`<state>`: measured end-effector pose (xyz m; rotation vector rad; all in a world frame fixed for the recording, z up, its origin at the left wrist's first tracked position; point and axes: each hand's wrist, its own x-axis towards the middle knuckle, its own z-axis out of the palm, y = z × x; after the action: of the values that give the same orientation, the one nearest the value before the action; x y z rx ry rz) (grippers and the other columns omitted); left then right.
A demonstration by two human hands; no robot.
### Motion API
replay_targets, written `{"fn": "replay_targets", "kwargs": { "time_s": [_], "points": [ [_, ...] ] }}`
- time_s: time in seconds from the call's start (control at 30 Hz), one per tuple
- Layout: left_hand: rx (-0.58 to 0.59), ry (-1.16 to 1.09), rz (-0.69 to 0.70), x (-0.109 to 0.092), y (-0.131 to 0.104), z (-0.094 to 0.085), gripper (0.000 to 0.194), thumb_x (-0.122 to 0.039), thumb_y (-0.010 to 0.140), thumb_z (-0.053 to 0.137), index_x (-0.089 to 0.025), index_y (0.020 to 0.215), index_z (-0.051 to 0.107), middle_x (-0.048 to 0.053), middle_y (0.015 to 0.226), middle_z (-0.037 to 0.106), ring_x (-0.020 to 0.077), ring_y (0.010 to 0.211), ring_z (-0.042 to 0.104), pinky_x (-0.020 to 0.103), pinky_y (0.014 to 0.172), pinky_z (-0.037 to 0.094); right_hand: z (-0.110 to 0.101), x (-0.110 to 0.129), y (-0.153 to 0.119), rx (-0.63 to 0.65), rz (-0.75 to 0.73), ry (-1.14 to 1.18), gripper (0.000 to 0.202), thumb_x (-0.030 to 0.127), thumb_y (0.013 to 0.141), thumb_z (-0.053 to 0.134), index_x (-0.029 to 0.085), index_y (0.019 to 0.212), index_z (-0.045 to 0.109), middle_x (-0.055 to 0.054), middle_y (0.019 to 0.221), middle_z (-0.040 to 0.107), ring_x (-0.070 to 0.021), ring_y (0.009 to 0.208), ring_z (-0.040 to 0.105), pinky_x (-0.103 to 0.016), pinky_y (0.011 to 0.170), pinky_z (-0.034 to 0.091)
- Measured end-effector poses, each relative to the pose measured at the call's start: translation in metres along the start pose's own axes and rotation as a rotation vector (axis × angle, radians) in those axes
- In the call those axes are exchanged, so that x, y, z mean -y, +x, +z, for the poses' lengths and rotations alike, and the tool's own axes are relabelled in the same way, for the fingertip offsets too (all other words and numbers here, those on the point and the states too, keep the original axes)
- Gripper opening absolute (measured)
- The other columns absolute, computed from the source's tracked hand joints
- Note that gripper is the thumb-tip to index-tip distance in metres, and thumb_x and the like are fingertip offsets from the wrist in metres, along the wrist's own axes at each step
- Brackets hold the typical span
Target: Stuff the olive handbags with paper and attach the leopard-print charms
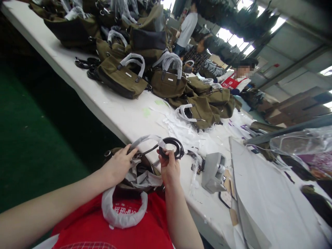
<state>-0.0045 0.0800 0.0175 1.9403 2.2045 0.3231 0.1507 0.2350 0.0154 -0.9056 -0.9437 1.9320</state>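
An olive handbag with dark trim (pixel 151 166) stands open against my body at the table's edge, pale paper (pixel 145 178) stuffed inside. One white-wrapped handle (pixel 124 221) hangs down over my red apron; the other arches up on the far side. My left hand (pixel 119 166) is on the bag's left rim, fingers bent over it beside the far handle; its grip is partly hidden. Between thumb and fingers, my right hand (pixel 169 167) pinches a coiled black shoulder strap (pixel 178 147) above the bag's right side. A length of this strap runs left toward the bag's rim.
Right of my hands, a grey tape dispenser (pixel 212 173) stands on the white table (pixel 106 107), with metal clips (pixel 197 166) beside it. White paper scraps (pixel 178 128) and several olive handbags (pixel 121 76) lie farther back. A co-worker in a red apron (pixel 230 83) is beyond them.
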Motion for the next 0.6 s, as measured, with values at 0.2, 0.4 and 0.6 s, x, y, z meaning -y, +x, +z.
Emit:
{"fn": "replay_targets", "kwargs": {
  "time_s": [0.2,0.4,0.6],
  "points": [
    [-0.194,-0.346,-0.123,0.037,-0.011,-0.008,0.025,-0.010,0.073,0.048,-0.018,0.062,0.069,0.009,0.125,0.066,0.0239,0.111,0.063,0.036,0.101,0.049,-0.014,-0.006,0.009,-0.062,0.011,-0.026,0.039,0.053,0.075,0.077,0.019,0.077,0.057,-0.005,0.092,0.073,-0.0211,0.086,0.075,-0.024,0.061,0.059],
    [-0.320,-0.558,-0.441,0.051,-0.015,-0.003,0.024,-0.020,0.070,0.046,-0.020,0.059,0.067,0.004,0.105,0.071,0.0213,0.091,0.066,0.029,0.078,0.051,-0.027,-0.007,-0.005,-0.004,-0.099,-0.273,0.028,0.047,0.085,0.067,0.019,0.080,0.063,-0.006,0.094,0.072,-0.0202,0.086,0.071,-0.030,0.069,0.058],
    [-0.313,-0.530,-0.430,0.052,-0.010,-0.008,0.024,-0.020,0.070,0.045,-0.020,0.058,0.066,0.005,0.105,0.070,0.0220,0.089,0.066,0.030,0.075,0.050,-0.028,0.031,-0.051,0.651,-0.435,-1.150,0.010,0.027,0.092,0.061,0.023,0.094,0.069,-0.007,0.116,0.068,-0.0221,0.100,0.066,-0.036,0.090,0.051]
  ]
}}
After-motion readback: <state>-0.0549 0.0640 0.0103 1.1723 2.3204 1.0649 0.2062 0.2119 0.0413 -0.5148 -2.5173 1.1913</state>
